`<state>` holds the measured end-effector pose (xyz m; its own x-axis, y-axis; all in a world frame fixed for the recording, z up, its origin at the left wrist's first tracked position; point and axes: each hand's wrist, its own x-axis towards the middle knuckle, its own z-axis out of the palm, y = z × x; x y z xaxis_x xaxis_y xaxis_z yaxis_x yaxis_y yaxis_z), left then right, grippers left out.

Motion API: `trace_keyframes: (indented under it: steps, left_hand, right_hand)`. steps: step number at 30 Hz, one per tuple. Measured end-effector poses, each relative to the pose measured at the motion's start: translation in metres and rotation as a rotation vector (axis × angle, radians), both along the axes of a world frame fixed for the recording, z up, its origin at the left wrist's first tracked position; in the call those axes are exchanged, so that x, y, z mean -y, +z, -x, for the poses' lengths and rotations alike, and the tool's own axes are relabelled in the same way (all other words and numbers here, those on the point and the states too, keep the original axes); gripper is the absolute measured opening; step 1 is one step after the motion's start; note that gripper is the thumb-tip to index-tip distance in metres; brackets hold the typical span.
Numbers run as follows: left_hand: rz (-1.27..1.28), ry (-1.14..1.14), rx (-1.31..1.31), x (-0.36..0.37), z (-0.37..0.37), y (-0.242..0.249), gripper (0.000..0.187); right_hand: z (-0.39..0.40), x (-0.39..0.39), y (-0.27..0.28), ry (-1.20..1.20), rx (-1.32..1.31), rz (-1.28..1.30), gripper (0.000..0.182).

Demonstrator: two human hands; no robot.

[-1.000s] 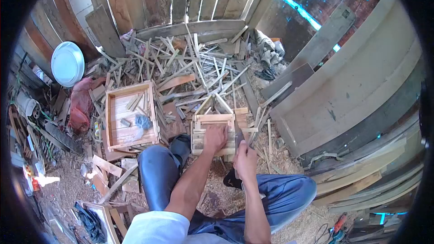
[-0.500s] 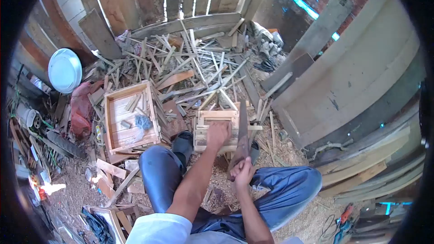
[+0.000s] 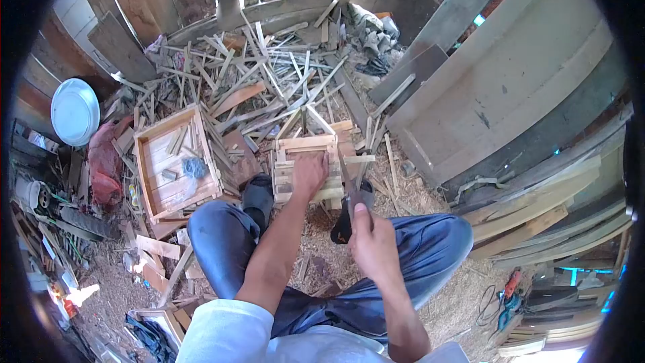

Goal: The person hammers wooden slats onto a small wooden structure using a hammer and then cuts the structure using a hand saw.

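Observation:
Between my feet stands a small slatted wooden frame with two slanted slats meeting in a peak at its far end. My left hand lies over its top, fingers curled at a thin wooden strip whose end sticks out to the right. In my right hand is the handle of a handsaw, fingers wrapped round it. The saw's narrow blade points away from me and overlaps the strip just right of the frame.
To the left, an open wooden box holds short wood pieces and a blue bundle. Beyond lies a heap of wood offcuts. A white basin leans at far left. Large boards lean on the right. A power tool lies at lower right.
My right hand has moved right and turned, and the saw blade now shows edge-on instead of broadside. My left hand stays at the strip. The whole view has shifted slightly.

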<state>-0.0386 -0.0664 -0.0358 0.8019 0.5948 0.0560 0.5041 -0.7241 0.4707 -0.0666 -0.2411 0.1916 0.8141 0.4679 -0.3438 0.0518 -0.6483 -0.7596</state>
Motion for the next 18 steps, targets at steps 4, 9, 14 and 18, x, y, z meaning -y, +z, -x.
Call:
trace_keyframes:
  steps: [4,9,14,18]
  left_hand:
    - [-0.025,-0.017,0.039,-0.004,-0.002,-0.014,0.037]
    - [-0.038,-0.016,0.091,-0.004,0.001,-0.005,0.036]
    - [0.159,-0.046,-0.125,-0.004,-0.006,0.004,0.038]
    - [-0.259,0.112,0.241,0.000,0.001,-0.077,0.039]
  right_hand:
    - [-0.012,0.000,0.006,-0.058,-0.232,-0.037,0.047]
    - [-0.018,-0.004,0.019,-0.033,-0.254,-0.037,0.046]
    - [-0.012,-0.035,-0.033,0.163,0.289,0.058,0.053]
    - [-0.025,-0.059,-0.108,0.138,0.347,-0.116,0.046]
